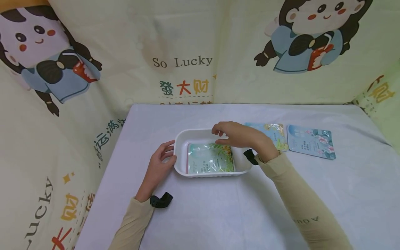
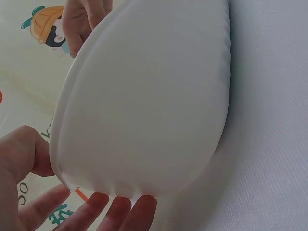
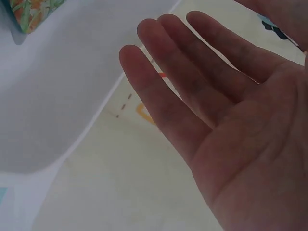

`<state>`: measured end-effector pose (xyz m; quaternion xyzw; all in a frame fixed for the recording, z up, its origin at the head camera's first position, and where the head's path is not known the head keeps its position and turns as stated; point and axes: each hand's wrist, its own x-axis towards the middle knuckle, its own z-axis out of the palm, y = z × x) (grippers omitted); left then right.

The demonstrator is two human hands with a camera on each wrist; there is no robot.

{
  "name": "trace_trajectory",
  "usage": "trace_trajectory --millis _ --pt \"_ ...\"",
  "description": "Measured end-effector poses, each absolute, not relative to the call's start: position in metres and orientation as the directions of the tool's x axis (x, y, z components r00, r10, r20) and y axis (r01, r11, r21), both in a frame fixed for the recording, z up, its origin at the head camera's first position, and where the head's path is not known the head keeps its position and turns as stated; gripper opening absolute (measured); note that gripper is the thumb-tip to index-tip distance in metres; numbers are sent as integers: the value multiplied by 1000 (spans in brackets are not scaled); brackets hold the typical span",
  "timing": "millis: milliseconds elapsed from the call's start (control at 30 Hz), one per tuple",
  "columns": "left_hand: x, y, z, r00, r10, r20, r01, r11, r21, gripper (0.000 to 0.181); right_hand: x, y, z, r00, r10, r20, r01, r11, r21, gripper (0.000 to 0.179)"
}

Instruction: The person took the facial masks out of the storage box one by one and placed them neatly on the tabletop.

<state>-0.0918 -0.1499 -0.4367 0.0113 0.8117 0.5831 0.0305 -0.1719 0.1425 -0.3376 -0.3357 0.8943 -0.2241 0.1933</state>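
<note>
A white plastic tray stands on the table, with a flat, glossy green sachet printed with leaves lying in it. A pinkish edge shows beneath that sachet's left side. At the tray's left end, my left hand touches the outer wall; fingertips rest against it in the left wrist view, the thumb near the rim. Over the tray's far right part hovers my right hand, holding nothing. Its fingers are stretched and slightly spread in the right wrist view.
To the right of the tray lie a blue-and-yellow sachet, partly hidden by my right hand, and a blue sachet with pink flowers. A white cloth covers the table. Printed cream curtains hang behind and at the sides.
</note>
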Motion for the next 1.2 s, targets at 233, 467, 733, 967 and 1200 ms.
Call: trace_trajectory --millis 233,467,733,967,1200 --pt "-92 -151 -437 -998 49 -44 -26 322 946 51 -179 131 -346 -685 -688 -241 -507 687 -520 38" --pt "-93 -149 -436 -998 52 -42 -24 309 951 51 -183 127 -354 -671 -693 -265 -511 691 -512 40" --pt "-94 -150 -439 -998 50 -47 -29 317 948 50 -184 126 -364 -667 -677 -310 -493 714 -498 41" --pt "-95 -150 -437 -998 45 -36 -19 326 945 51 -184 122 -370 -697 -637 -330 -489 758 -432 36" --pt "-93 -151 -436 -997 55 -53 -33 324 946 51 -185 116 -376 -678 -642 -357 -498 759 -420 36"
